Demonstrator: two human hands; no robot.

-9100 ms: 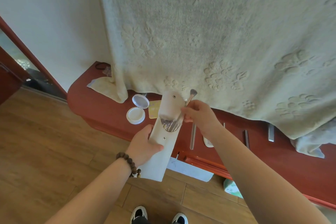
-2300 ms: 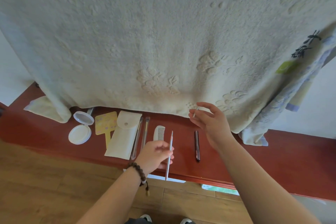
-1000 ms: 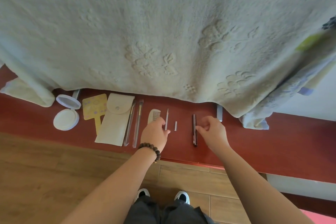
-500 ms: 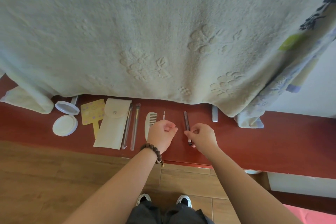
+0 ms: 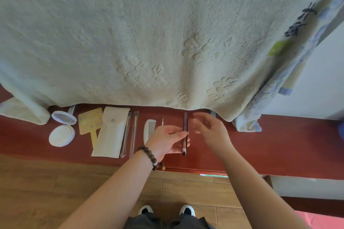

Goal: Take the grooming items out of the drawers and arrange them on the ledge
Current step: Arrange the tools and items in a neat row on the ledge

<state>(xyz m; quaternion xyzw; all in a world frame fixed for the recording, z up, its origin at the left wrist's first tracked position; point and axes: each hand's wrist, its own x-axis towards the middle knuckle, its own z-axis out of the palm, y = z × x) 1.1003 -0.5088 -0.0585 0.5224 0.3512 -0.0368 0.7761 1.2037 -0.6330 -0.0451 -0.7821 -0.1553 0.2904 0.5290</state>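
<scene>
A: A red wooden ledge (image 5: pixel 279 147) runs under a big hanging towel (image 5: pixel 149 33). How far along is it?

B: Mostly laid out, I'd judge. Taking the white pouch (image 5: pixel 111 132) as marker: a compact (image 5: pixel 62 128) and yellow mirror (image 5: pixel 91 122) to its left; two brushes (image 5: pixel 130 132), a comb (image 5: pixel 149 129), a thin pick (image 5: pixel 162 121) and a dark pen (image 5: pixel 184 132) to its right.

A: The hands?

B: The left hand (image 5: pixel 167 140) lies with fingers straight, touching the pen. The right hand (image 5: pixel 210 130) hovers beside, fingers spread, holding nothing, though blurred.

A: What's left?

B: The drawers' contents are hidden.

Cream embossed blanket (image 5: pixel 149 33) hanging, patterned cloth (image 5: pixel 283 72) beside it, wooden floor (image 5: pixel 37 182), shoes (image 5: pixel 146 210)
</scene>
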